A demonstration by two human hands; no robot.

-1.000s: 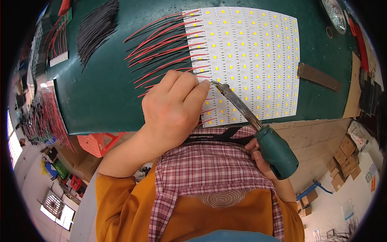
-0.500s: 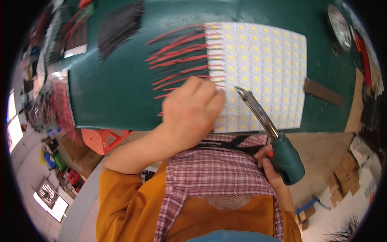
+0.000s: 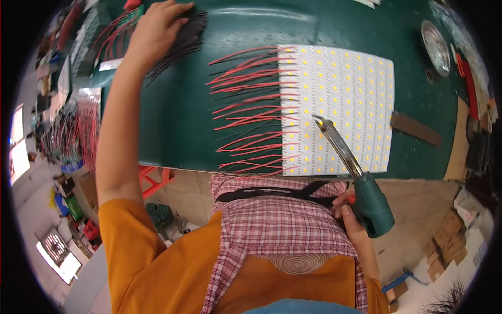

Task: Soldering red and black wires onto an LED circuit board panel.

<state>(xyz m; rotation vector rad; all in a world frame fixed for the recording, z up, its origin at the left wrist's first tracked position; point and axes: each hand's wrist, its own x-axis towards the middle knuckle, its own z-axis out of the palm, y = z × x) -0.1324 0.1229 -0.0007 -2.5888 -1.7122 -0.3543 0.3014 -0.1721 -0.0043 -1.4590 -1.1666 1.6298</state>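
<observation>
On a dark green work table [image 3: 170,123], a white rectangular panel dotted with small yellow squares [image 3: 348,99] is lying right of the middle, near the table's front edge. Thin red and black wires [image 3: 248,100] are fanning leftward from its left side. From where I'm standing, the person in the mustard shirt and checked apron is stretching the bare left arm well away from the panel. The left hand [image 3: 158,30] is lying over the upper part of a loose bundle of straight black wires [image 3: 192,39], beyond the panel's far left corner. The bundle's long axis is slanting from upper right to lower left, and the fingers are pointing rightward across it. Thumb and forefinger are standing apart; I cannot tell whether the fingers are touching any strand. The left hand is by far the nearer one to the bundle.

The right hand [image 3: 351,222], low by the apron, is closing around the handle of a green-handled soldering iron with a metal shaft [image 3: 369,198]. Its bent tip is pointing up and left over the panel; whether it is touching, I cannot tell.
</observation>
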